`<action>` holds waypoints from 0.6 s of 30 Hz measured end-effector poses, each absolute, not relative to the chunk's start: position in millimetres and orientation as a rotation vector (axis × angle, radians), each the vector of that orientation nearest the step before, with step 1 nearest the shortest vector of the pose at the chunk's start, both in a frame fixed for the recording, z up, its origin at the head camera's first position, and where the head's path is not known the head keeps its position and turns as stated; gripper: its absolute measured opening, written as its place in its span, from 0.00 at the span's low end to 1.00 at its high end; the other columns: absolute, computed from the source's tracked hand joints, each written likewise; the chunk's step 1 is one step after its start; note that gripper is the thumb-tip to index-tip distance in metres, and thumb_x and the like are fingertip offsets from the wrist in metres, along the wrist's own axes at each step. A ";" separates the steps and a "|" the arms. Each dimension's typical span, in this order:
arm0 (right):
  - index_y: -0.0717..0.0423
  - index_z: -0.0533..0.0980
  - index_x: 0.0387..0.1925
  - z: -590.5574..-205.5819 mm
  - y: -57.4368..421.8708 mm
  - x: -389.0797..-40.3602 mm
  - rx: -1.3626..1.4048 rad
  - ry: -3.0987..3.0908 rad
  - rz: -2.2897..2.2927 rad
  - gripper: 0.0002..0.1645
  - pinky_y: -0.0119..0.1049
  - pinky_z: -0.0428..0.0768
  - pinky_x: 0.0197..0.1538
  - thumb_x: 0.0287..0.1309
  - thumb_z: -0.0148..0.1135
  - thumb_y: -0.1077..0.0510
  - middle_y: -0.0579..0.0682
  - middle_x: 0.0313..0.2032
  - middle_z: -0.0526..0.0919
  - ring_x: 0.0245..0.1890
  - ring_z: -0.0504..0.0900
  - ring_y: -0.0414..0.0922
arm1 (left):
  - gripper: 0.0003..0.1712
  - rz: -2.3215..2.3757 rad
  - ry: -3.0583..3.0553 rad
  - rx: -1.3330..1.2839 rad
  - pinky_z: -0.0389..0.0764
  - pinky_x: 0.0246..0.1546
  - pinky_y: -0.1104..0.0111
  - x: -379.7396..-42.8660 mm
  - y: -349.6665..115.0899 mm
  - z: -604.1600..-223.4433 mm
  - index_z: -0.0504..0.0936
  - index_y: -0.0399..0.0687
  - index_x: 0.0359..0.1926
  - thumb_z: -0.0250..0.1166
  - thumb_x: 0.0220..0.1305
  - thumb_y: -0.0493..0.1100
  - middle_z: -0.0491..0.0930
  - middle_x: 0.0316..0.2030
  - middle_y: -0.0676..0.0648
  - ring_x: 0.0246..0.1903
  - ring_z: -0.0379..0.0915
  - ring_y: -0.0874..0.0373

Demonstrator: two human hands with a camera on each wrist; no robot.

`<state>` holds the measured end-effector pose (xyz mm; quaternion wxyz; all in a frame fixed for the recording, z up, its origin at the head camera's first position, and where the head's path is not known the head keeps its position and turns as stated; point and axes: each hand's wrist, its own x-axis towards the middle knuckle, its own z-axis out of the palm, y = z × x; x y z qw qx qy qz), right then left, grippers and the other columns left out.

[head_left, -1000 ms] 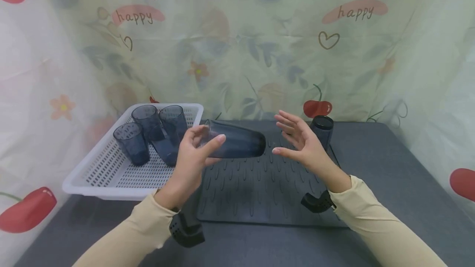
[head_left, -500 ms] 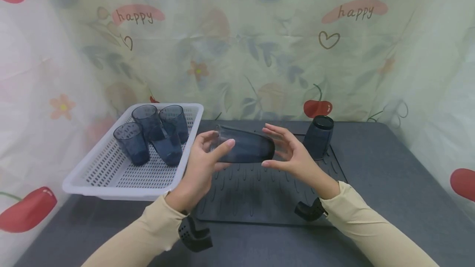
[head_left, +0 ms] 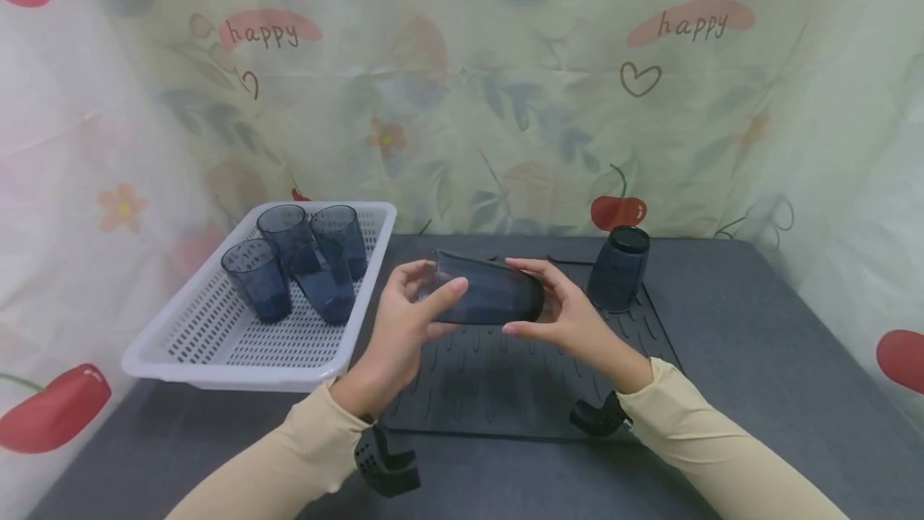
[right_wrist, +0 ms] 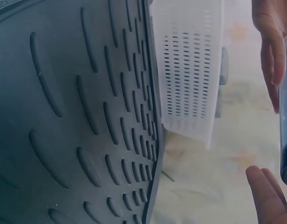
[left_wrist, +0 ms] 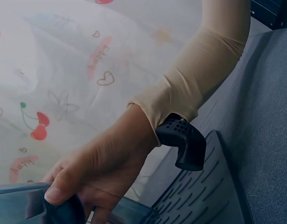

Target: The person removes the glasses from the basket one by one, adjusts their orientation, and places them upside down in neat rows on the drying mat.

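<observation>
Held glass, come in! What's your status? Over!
Left hand grips held glass near mouth; right hand holds its base end. Glass sideways, above ribbed mat. Possible obstacle: upturned glass, farther right.

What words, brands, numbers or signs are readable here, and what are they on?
"happy": left pink patch on the printed curtain, head view.
"happy": right pink patch, same curtain.
"happy", twice: slanted and soft, on curtain patches in the left wrist view.
I can make out no lettering on the held tumbler, basket or ribbed mat.
</observation>
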<state>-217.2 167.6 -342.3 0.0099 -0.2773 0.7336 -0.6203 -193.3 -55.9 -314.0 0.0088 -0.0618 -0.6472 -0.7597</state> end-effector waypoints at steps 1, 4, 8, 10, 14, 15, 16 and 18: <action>0.44 0.63 0.68 -342.6 167.5 -217.3 -0.863 2.290 -1.936 0.47 0.39 0.84 0.47 0.48 0.74 0.63 0.50 0.67 0.65 0.55 0.77 0.46 | 0.37 -2.375 -2.022 -0.193 0.83 0.45 0.51 -193.3 -55.5 -314.1 0.59 0.41 0.65 0.67 0.59 0.42 0.64 0.62 0.38 0.57 0.71 0.43; 0.47 0.62 0.68 -343.3 167.4 -217.9 -0.865 2.283 -1.941 0.47 0.39 0.84 0.46 0.48 0.74 0.64 0.51 0.65 0.66 0.53 0.78 0.47 | 0.38 -2.379 -2.017 -0.203 0.83 0.44 0.51 -193.7 -54.4 -313.9 0.58 0.40 0.65 0.67 0.59 0.42 0.64 0.61 0.37 0.57 0.71 0.43; 0.52 0.61 0.68 -342.8 167.7 -218.4 -0.877 2.269 -1.954 0.47 0.39 0.85 0.45 0.48 0.74 0.65 0.52 0.64 0.67 0.52 0.79 0.46 | 0.37 -2.383 -2.011 -0.209 0.83 0.44 0.51 -194.0 -53.3 -313.2 0.58 0.40 0.65 0.67 0.59 0.41 0.64 0.61 0.37 0.56 0.71 0.43; 0.54 0.61 0.68 -341.6 168.1 -218.2 -0.878 2.274 -1.953 0.47 0.39 0.85 0.45 0.48 0.74 0.65 0.53 0.63 0.68 0.51 0.79 0.45 | 0.38 -2.391 -2.007 -0.212 0.83 0.44 0.51 -193.9 -53.0 -312.7 0.58 0.39 0.65 0.67 0.59 0.41 0.64 0.61 0.37 0.56 0.71 0.43; 0.51 0.64 0.65 -337.9 170.0 -216.9 -0.862 2.312 -1.926 0.45 0.39 0.84 0.46 0.46 0.75 0.64 0.53 0.62 0.70 0.51 0.80 0.46 | 0.37 -2.416 -2.018 -0.226 0.83 0.45 0.50 -194.3 -53.9 -311.9 0.58 0.39 0.65 0.66 0.59 0.40 0.64 0.61 0.36 0.57 0.70 0.43; 0.51 0.65 0.65 -337.1 170.9 -216.5 -0.857 2.331 -1.912 0.44 0.38 0.84 0.46 0.46 0.76 0.64 0.53 0.61 0.71 0.51 0.80 0.45 | 0.38 -2.428 -2.026 -0.239 0.82 0.46 0.50 -194.5 -54.5 -311.7 0.57 0.39 0.65 0.66 0.59 0.40 0.63 0.61 0.36 0.57 0.70 0.42; 0.51 0.66 0.64 -336.3 172.0 -216.2 -0.852 2.346 -1.900 0.44 0.38 0.84 0.46 0.45 0.76 0.63 0.52 0.61 0.72 0.51 0.80 0.45 | 0.38 -2.436 -2.041 -0.254 0.82 0.47 0.49 -194.8 -55.2 -311.5 0.57 0.39 0.66 0.65 0.59 0.40 0.62 0.62 0.36 0.58 0.69 0.42; 0.51 0.67 0.63 -334.4 174.4 -215.7 -0.851 2.379 -1.873 0.44 0.37 0.84 0.46 0.44 0.77 0.62 0.52 0.60 0.72 0.50 0.80 0.44 | 0.39 -2.451 -2.077 -0.300 0.80 0.49 0.49 -195.1 -57.3 -310.6 0.56 0.39 0.66 0.65 0.59 0.40 0.60 0.65 0.35 0.59 0.68 0.41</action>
